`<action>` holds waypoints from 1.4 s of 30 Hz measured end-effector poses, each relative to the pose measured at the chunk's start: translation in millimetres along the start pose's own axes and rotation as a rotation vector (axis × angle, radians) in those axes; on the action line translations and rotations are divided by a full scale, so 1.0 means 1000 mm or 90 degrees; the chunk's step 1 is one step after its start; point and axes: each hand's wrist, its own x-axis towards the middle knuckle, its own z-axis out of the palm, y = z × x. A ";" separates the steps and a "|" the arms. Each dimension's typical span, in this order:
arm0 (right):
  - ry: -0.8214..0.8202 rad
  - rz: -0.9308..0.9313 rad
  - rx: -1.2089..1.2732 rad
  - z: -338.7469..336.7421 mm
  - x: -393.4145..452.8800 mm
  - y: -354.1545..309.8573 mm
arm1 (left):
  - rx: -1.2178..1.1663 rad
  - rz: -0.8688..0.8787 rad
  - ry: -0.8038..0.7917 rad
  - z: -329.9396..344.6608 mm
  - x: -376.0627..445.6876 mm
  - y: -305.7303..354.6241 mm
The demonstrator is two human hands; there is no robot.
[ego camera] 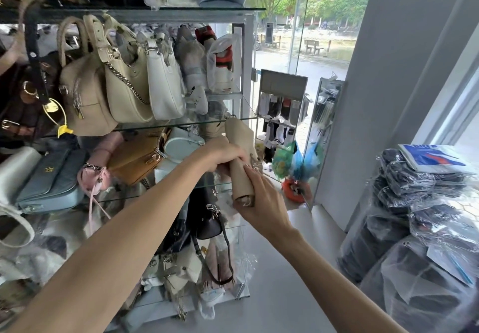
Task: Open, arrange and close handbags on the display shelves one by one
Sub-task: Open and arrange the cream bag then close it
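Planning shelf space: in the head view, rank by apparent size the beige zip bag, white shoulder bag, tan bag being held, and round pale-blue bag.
1. Beige zip bag
2. White shoulder bag
3. Tan bag, though nearer the camera
4. Round pale-blue bag, partly hidden

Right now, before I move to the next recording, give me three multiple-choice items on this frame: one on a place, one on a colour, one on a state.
1. Where is the tan handbag that is being handled?
A. In front of the right end of the glass shelves, in both hands
B. On the floor by the window
C. On the top shelf

2. What colour is the flat bag on the left of the middle shelf?
A. Red
B. Light blue
C. Green

3. What is the right hand doing?
A. Hanging idle
B. Pressing flat on the glass
C. Gripping the bag's lower end

Answers: 1 A, the left hand and the right hand both hold it beside the shelf edge. 2 B, its leather is pale blue. 3 C, its fingers curl round the lower end.
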 end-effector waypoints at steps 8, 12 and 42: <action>0.145 0.222 0.303 -0.061 0.017 0.023 | -0.067 0.038 0.049 0.008 0.018 0.002; 0.153 0.267 0.503 -0.092 0.028 0.028 | -0.117 0.119 0.220 0.010 0.024 -0.008; -0.079 0.231 -0.120 -0.049 0.044 0.050 | -0.452 0.191 0.200 -0.007 -0.013 -0.070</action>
